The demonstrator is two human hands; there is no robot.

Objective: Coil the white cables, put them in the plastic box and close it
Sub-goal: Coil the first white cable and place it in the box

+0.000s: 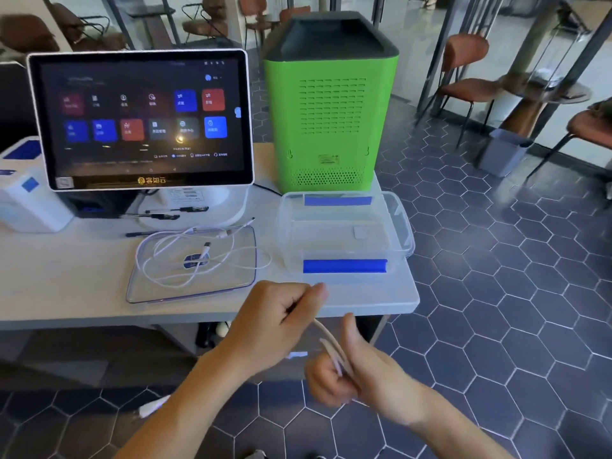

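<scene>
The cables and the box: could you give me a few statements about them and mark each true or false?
1. Both hands, left and right, hold a white cable. True.
2. The box has cables inside. False: it looks empty.
3. A loose cable lies on the lid. True.
4. The lid is on the box. False: it lies to the left of the box on the table.
5. The box stands in front of a green machine. True.

Looked like a cafe or shop counter, touchscreen till (142, 119) on white table (66, 276), receipt printer (29, 197), brown chairs (463, 71), hexagon-tiled floor (496, 293)
</scene>
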